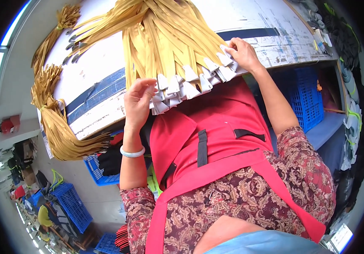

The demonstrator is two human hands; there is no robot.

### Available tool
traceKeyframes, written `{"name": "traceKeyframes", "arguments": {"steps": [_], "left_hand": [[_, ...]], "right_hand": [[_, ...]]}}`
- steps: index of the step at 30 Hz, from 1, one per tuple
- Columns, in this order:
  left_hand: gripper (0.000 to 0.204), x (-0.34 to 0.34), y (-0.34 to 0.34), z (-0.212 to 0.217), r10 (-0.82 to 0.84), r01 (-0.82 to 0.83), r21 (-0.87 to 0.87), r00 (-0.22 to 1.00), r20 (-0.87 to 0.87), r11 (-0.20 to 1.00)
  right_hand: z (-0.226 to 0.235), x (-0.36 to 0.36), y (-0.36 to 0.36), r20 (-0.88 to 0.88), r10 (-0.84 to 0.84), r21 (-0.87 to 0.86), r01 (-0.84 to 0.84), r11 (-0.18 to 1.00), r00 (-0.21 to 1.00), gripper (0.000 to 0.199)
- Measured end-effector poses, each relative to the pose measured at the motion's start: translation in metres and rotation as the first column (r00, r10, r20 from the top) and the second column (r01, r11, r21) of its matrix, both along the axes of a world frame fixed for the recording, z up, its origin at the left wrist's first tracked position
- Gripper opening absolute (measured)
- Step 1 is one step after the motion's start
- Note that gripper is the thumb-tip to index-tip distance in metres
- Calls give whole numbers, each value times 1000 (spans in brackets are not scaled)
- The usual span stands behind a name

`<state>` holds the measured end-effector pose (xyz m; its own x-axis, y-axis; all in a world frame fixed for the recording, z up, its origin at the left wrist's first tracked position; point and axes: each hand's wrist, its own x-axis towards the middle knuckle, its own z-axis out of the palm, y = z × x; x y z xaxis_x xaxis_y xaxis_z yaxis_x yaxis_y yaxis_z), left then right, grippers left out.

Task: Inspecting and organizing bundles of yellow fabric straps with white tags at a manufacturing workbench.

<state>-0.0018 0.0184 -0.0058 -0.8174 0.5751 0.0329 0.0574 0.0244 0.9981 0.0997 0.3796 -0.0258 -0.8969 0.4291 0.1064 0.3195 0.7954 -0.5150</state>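
Observation:
A fan of yellow fabric strips [160, 42] is spread over the white tabletop, with folded white end pieces [189, 89] lined up along the near edge. At the left end of that row is my left hand [136, 103], its fingers curled and thumb brought in close to the outermost white ends; whatever lies between the fingertips is hidden. My right hand [244, 56] is at the row's right end, its thumb and fingers pinching at the outermost white-ended strip. A white bangle [132, 153] circles my left wrist.
Tied bundles of yellow strips [48, 91] lie along the table's left side, one hanging over its edge. The worn table [270, 51] has dark blue bands. Below it, at right, stands a blue plastic crate [306, 99]; another blue crate [72, 206] is at lower left.

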Motion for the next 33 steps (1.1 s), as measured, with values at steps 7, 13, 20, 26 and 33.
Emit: {"name": "traceKeyframes", "arguments": {"steps": [7, 13, 20, 26, 33], "left_hand": [[32, 8, 84, 50, -197, 125, -171, 833, -517, 977], [23, -5, 116, 51, -288, 149, -274, 756, -588, 950], [11, -20, 93, 37, -224, 236, 197, 971, -82, 952], [12, -25, 78, 44, -311, 262, 322, 944, 111, 910], [11, -34, 61, 58, -301, 346, 161, 920, -251, 924]], "right_hand": [[78, 5, -58, -108, 155, -360, -184, 915, 982, 15], [87, -2, -68, -254, 266, -641, -367, 674, 930, 17], [64, -26, -74, -449, 288, -775, -529, 346, 846, 24], [67, -48, -89, -557, 352, -748, -638, 181, 752, 16], [75, -50, -105, -534, 335, -786, -602, 141, 776, 12]]}}
